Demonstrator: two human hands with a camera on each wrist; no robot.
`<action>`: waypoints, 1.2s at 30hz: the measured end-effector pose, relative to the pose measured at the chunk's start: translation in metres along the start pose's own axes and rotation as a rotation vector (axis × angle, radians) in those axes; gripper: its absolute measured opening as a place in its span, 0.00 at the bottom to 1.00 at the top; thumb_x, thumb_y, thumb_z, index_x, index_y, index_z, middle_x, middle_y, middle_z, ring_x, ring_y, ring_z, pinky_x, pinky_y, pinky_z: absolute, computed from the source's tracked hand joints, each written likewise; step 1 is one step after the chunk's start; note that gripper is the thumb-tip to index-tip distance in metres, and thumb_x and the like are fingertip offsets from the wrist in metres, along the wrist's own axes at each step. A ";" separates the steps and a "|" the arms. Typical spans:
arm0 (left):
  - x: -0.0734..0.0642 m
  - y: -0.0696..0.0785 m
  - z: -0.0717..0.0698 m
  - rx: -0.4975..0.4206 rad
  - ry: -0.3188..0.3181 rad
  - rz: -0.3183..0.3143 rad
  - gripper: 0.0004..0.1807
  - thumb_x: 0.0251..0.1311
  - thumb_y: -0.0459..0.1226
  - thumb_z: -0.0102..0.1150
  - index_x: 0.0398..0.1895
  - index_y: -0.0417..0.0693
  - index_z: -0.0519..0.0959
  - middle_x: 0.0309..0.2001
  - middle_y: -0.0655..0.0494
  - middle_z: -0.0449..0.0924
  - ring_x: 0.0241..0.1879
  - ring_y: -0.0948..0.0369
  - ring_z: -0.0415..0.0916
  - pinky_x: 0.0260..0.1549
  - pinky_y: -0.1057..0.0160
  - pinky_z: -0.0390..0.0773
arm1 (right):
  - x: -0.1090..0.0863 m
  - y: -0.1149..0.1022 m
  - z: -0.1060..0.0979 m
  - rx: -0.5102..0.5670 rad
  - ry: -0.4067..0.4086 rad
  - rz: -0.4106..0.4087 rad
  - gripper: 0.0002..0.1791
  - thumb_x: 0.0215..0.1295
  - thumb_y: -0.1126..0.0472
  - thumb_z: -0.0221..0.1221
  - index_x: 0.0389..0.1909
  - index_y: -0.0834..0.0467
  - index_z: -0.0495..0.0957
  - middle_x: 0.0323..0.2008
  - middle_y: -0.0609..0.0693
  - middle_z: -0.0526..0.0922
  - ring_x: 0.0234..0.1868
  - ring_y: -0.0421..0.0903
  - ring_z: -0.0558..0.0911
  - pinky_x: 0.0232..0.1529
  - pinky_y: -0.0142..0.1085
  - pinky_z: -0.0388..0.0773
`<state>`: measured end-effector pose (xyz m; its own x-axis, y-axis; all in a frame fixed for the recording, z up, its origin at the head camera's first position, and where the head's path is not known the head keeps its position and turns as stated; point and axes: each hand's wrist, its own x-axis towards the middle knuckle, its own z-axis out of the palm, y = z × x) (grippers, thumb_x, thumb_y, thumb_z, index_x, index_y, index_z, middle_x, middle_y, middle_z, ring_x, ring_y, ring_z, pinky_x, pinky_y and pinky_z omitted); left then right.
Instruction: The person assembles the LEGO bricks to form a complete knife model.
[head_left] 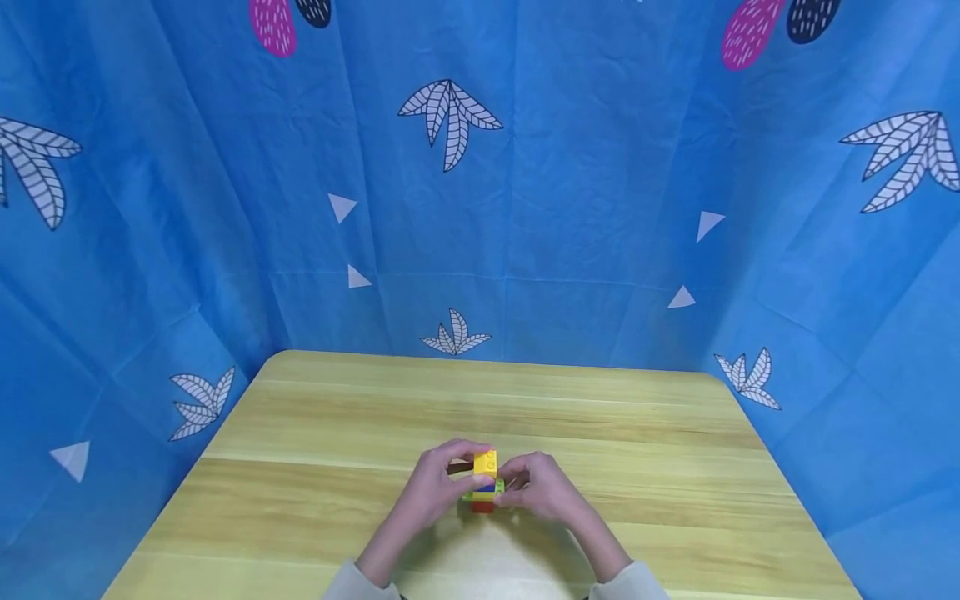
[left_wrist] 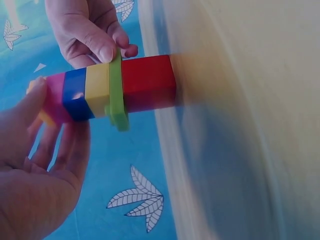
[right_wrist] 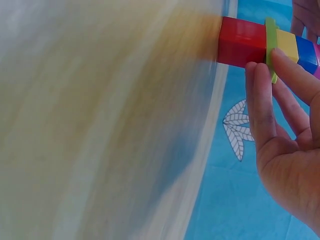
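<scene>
A tower of toy building bricks stands upright on the table. Its red brick (left_wrist: pixel 149 82) is lowest, with a thin green plate (left_wrist: pixel 116 90) jutting out above it. Over the plate come a yellow brick (left_wrist: pixel 97 90), a blue brick (left_wrist: pixel 76 95), a pink brick (left_wrist: pixel 55 100) and a yellow-orange top brick (head_left: pixel 486 462). My left hand (head_left: pixel 438 482) grips the top of the tower between thumb and fingers. From the other side, my right hand (head_left: pixel 546 489) pinches the projecting end of the green plate, its fingertips (right_wrist: pixel 259 72) beside the red brick.
The wooden table (head_left: pixel 337 408) has rounded far corners. Around it hangs a blue curtain (head_left: pixel 570 200) printed with leaves and triangles, close behind the far edge and along both sides.
</scene>
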<state>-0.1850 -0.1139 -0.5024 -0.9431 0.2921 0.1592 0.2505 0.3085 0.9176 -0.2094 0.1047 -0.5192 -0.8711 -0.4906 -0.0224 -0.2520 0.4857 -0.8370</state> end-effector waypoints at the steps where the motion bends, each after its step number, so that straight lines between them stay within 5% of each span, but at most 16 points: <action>1: -0.001 0.000 0.000 0.003 -0.001 0.005 0.20 0.62 0.40 0.73 0.58 0.54 0.85 0.53 0.58 0.85 0.53 0.56 0.80 0.59 0.50 0.83 | 0.000 0.000 0.000 0.001 0.000 -0.002 0.14 0.56 0.63 0.76 0.44 0.58 0.88 0.37 0.49 0.90 0.35 0.42 0.85 0.35 0.32 0.84; 14: -0.004 -0.002 -0.002 0.057 -0.034 0.029 0.25 0.64 0.40 0.71 0.65 0.58 0.80 0.60 0.60 0.82 0.56 0.55 0.80 0.61 0.51 0.82 | -0.001 -0.002 0.000 0.011 -0.005 -0.011 0.13 0.56 0.64 0.75 0.44 0.57 0.88 0.37 0.50 0.90 0.36 0.43 0.85 0.35 0.32 0.85; 20: -0.008 -0.015 -0.012 0.160 -0.070 0.009 0.31 0.60 0.39 0.74 0.67 0.49 0.76 0.62 0.49 0.81 0.58 0.48 0.80 0.60 0.42 0.81 | -0.002 -0.004 0.000 0.039 -0.007 0.006 0.14 0.55 0.65 0.75 0.44 0.59 0.88 0.36 0.51 0.89 0.34 0.44 0.85 0.33 0.32 0.84; 27: -0.011 -0.027 -0.014 0.181 -0.195 -0.069 0.16 0.65 0.39 0.69 0.55 0.51 0.82 0.50 0.55 0.86 0.48 0.57 0.83 0.50 0.59 0.86 | -0.003 -0.004 0.001 0.042 0.001 0.002 0.14 0.55 0.66 0.75 0.43 0.60 0.88 0.35 0.51 0.89 0.33 0.42 0.85 0.33 0.32 0.84; 36: -0.011 -0.029 -0.010 0.190 -0.170 -0.070 0.14 0.63 0.37 0.71 0.50 0.51 0.83 0.44 0.57 0.86 0.40 0.64 0.81 0.42 0.68 0.84 | -0.003 -0.003 0.002 0.051 0.004 -0.013 0.13 0.56 0.66 0.75 0.42 0.60 0.88 0.36 0.52 0.90 0.35 0.45 0.85 0.32 0.31 0.84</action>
<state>-0.1844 -0.1352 -0.5275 -0.9134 0.4067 0.0196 0.2375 0.4930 0.8370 -0.2053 0.1031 -0.5182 -0.8697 -0.4936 -0.0088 -0.2419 0.4418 -0.8639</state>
